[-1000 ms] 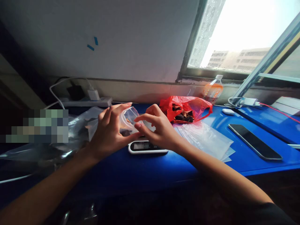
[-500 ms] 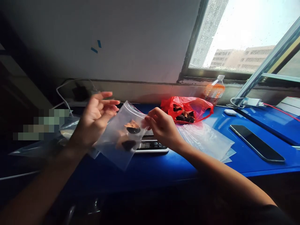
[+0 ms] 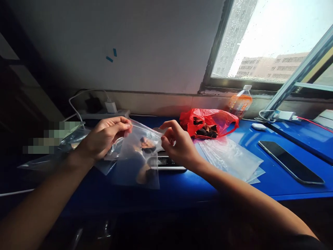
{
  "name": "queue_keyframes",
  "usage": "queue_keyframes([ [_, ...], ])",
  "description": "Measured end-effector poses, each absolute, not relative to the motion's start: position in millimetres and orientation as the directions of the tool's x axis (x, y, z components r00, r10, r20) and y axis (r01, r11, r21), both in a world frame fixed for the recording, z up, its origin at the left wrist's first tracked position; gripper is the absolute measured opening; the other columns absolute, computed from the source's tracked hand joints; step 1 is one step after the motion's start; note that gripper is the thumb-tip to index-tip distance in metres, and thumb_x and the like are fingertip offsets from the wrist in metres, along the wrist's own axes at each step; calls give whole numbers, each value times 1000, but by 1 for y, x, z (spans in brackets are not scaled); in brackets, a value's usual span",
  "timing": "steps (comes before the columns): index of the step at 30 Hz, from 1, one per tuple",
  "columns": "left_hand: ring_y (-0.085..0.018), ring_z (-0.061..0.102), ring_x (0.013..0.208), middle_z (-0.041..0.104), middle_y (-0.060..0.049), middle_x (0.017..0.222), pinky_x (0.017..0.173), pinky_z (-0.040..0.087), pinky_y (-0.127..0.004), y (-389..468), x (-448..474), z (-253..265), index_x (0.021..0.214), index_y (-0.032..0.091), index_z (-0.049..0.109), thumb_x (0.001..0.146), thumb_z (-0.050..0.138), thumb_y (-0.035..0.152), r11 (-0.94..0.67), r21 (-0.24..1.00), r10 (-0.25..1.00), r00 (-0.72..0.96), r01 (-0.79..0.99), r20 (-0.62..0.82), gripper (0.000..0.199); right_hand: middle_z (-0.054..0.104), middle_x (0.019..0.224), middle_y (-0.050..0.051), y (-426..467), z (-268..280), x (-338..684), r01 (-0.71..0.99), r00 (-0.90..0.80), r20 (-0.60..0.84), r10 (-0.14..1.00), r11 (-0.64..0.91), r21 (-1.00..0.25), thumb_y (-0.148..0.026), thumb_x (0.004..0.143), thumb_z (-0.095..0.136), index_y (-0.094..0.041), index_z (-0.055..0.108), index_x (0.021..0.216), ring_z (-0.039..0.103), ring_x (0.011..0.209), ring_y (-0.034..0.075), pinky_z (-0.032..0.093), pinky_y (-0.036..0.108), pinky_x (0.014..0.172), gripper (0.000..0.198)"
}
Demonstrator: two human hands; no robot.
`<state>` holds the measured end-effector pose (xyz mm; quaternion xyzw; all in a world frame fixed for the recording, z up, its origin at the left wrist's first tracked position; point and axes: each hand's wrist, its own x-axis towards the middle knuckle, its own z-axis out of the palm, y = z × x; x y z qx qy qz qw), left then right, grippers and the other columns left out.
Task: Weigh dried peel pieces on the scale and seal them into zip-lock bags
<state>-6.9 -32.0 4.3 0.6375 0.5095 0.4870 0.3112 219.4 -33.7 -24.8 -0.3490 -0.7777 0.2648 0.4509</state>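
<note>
A clear zip-lock bag (image 3: 130, 166) hangs upright in front of me with several dark-and-tan dried pieces (image 3: 147, 144) inside. My left hand (image 3: 105, 135) is closed, thumb and fingers pinching the bag's top left corner. At the top right corner, my right hand (image 3: 179, 140) holds the bag's edge near the thumb, its index finger raised and bent. Behind the bag, partly covered by it and by my right hand, sits a kitchen scale (image 3: 171, 168) with a lit display; its digits are unreadable.
A red plastic bag (image 3: 187, 121) of similar dark pieces lies open at the back. Flat clear bags (image 3: 234, 158) are stacked right of the scale, near a phone (image 3: 291, 161). An orange drink bottle (image 3: 240, 102), a white charger (image 3: 111, 106) and filled clear bags (image 3: 75, 139) stand or lie around.
My left hand has gone from open fingers apart from the zip-lock bag to pinching its top left corner. The bag now hangs straighter, and my right index finger has lifted.
</note>
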Motion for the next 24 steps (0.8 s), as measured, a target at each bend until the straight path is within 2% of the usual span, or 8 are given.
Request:
queue_keyframes([
  [7, -14, 48, 57, 58, 0, 65, 57, 47, -28, -34, -8, 0, 75, 22, 61, 84, 60, 37, -390, 847, 912, 22, 362, 410, 18, 54, 68, -4, -34, -24, 224, 313, -366, 579, 728, 682, -661, -16, 83, 48, -21, 48, 104, 50, 62, 11, 40, 26, 63, 22],
  [12, -15, 55, 64, 64, 1, 71, 61, 48, -28, -39, -6, 2, 76, 22, 65, 81, 65, 36, -397, 830, 906, 20, 391, 424, 15, 62, 78, 0, -25, -9, 225, 312, -379, 625, 683, 730, -608, -21, 82, 55, -20, 50, 107, 57, 73, 13, 45, 28, 71, 26],
  [15, -18, 60, 66, 68, -1, 72, 62, 48, -30, -43, 1, 1, 77, 22, 69, 80, 68, 40, -404, 797, 904, 66, 448, 422, 18, 66, 88, 2, -11, 10, 214, 287, -497, 566, 658, 740, -608, -23, 80, 61, -19, 49, 112, 61, 82, 15, 46, 28, 73, 34],
  [19, -22, 65, 72, 72, -3, 78, 66, 51, -33, -45, 8, -2, 79, 24, 72, 78, 68, 45, -407, 751, 899, 84, 520, 429, 22, 64, 80, -1, 1, 28, 196, 316, -686, 418, 596, 761, -567, -8, 75, 58, -18, 51, 112, 58, 72, 13, 44, 25, 65, 39],
  [24, -24, 66, 73, 72, -4, 78, 68, 53, -36, -45, 10, -5, 78, 25, 73, 79, 68, 49, -402, 740, 905, 108, 539, 412, 24, 62, 82, 1, -8, 31, 188, 396, -708, 346, 616, 752, -527, -4, 73, 55, -13, 47, 121, 56, 70, 13, 42, 25, 61, 49],
])
